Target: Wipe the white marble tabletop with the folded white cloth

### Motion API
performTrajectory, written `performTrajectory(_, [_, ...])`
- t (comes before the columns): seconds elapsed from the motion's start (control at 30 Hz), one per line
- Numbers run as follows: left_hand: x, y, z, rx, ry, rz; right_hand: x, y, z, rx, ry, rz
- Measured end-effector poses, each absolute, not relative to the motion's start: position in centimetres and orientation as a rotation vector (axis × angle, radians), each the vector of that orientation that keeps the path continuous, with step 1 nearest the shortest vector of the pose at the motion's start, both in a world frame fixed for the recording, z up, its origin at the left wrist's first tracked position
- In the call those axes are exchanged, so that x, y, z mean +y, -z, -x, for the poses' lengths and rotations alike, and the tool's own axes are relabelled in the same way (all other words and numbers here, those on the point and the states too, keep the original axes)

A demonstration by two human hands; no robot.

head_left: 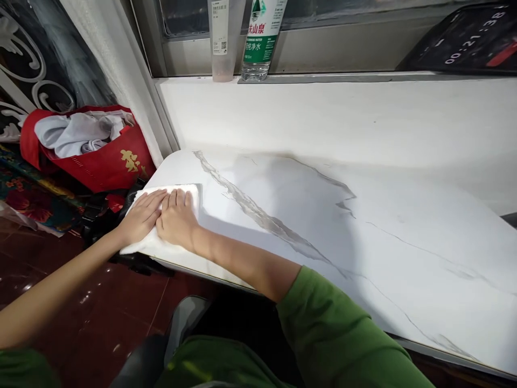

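A folded white cloth [193, 195] lies at the left corner of the white marble-patterned table [323, 215]. My left hand [142, 215] rests flat on the cloth's left part, fingers stretched out and together. My right hand [176, 217] presses down beside it, fingers extended on the cloth. The two hands touch side by side. The cloth's near edge hangs slightly over the table's left rim.
A red bag [105, 161] stuffed with grey cloth stands on the floor to the left. On the window ledge at the back stand a water bottle [260, 37] and a clear bottle [223, 40]. A dark device [468, 40] sits far right. A chair is below.
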State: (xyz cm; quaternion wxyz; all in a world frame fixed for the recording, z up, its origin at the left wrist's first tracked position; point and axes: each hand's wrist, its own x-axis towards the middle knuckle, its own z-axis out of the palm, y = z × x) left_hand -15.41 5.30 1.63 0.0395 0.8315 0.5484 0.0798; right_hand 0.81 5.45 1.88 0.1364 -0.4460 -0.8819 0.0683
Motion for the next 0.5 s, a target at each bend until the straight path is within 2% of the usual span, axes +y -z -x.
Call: performTrajectory(0.5, [26.0, -0.8, 8.9, 1.672, -0.324, -2.543, 24.3, 0.7, -5.1, -2.366, -0.089, 1.464])
